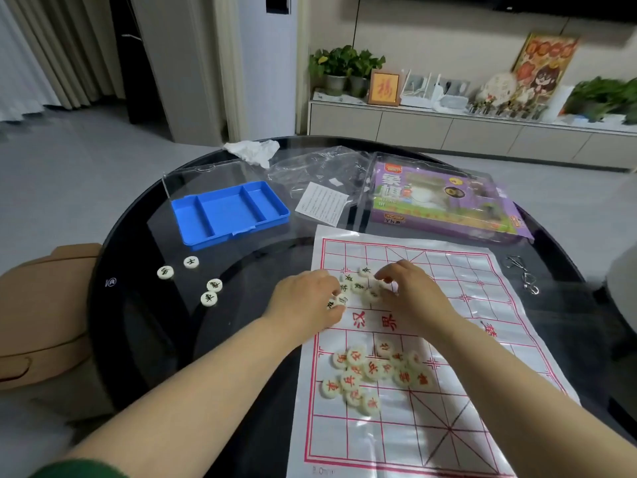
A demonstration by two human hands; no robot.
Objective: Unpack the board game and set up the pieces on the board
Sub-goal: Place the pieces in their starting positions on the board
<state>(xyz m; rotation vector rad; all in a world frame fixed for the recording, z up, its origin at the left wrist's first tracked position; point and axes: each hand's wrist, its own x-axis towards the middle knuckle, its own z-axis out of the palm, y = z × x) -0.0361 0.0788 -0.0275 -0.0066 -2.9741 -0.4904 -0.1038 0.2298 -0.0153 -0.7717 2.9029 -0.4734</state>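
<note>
White paper board (448, 270) flat, red-marked pieces (374, 372) clustered near edge

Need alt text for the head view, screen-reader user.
Two bare hands, left hand and right hand, sort dark-lettered game pieces on a paper board lying on a round black table. Red-lettered pieces cluster nearer; four pieces and an empty blue tray lie left.

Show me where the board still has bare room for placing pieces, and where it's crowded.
Free: the board far rows past both hands, its right columns, and the near rows below the red pieces. Crowded: mid-board, where the left hand and right hand bracket the dark-lettered pieces, and the red cluster itself.
</note>
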